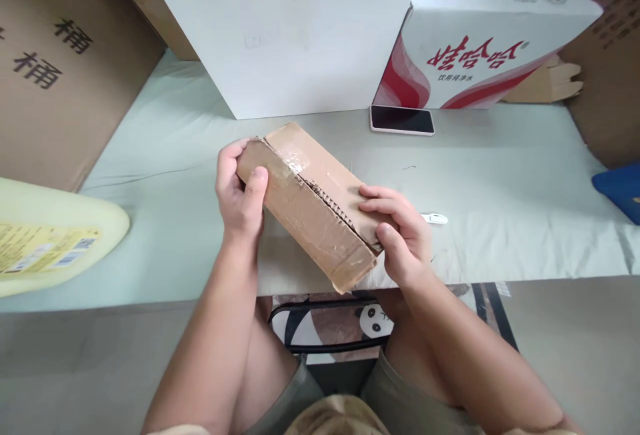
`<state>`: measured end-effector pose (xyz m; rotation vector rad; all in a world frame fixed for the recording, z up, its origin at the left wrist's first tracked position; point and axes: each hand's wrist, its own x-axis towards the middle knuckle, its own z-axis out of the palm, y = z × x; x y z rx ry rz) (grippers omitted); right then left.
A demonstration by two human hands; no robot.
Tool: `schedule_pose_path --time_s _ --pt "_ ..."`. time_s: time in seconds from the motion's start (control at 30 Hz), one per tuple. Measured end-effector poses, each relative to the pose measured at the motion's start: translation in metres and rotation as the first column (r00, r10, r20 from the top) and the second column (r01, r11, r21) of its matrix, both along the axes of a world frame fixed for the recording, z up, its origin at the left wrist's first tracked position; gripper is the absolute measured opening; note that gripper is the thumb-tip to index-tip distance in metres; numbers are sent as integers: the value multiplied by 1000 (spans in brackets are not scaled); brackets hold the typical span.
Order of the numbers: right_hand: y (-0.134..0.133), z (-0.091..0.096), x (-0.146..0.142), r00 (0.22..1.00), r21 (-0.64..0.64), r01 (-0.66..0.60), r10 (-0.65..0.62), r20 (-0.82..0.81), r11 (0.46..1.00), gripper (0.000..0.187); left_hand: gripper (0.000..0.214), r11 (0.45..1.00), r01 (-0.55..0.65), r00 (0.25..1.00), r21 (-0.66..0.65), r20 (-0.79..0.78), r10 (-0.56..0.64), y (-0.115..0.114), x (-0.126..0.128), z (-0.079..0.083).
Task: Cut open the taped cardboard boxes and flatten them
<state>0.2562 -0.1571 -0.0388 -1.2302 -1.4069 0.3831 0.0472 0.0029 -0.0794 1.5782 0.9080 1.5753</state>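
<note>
A brown cardboard box (320, 215) is held tilted above the front part of the table, its long side slanting down to the right. Clear tape shows on it, and a rough, torn seam with exposed corrugation runs along one long edge. My left hand (241, 188) grips its upper left end, thumb on the near face. At the lower right end, my right hand (400, 232) holds the box with the thumb near the seam and fingers on the upper face. A small white object (435, 219), perhaps a cutter, lies just right of my right hand, partly hidden by it.
A phone (403, 120) lies before a white and red carton (465, 55). A large white box (300, 42) stands at the back. Brown cartons (60, 88) flank the table (525, 175). A yellow bottle (55, 235) lies at left, a blue object (620, 192) at right.
</note>
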Motion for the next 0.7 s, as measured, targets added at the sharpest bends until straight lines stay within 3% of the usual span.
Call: schedule_pose_path --time_s 0.17,0.33,0.43,0.7 --pt "7 -5 -7 993 68 17 -10 -115 998 23 61 1000 -18 999 -5 -44 18 -5 -1 6" --pt "11 -5 -11 990 25 58 -55 -130 998 28 51 1000 -4 997 18 -76 5 -10 -3 19" --pt "12 -10 -7 985 43 26 -18 -172 999 31 47 1000 -17 992 25 -124 20 -9 -3 23" --pt "8 -28 2 985 -2 0 -1 -172 1000 27 53 999 0 986 -50 -165 -9 -9 -6 21"
